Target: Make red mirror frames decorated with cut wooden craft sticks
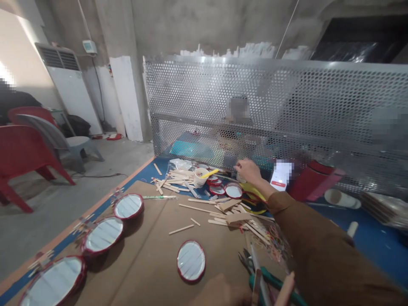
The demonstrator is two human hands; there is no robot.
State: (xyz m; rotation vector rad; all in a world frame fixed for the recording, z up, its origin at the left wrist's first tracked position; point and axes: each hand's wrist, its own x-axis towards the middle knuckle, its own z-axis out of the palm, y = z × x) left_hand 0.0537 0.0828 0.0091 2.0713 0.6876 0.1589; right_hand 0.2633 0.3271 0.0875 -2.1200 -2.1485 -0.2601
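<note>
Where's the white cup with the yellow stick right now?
In the head view, the round white cup stands near frame centre, between loose pale wooden sticks on its left and red-rimmed round discs on its right.

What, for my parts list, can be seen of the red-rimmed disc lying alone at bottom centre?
The disc looks slightly oval here, with a pale, glossy-looking face crossed by faint grey streaks, possibly reflections, and a dark red rim. The material looks hard; which one cannot be told. It lies flat, pale face up, on the brown cardboard, apart from the wooden sticks beyond it. The blurred left hand is close to its lower right; whether they touch is unclear.
</note>
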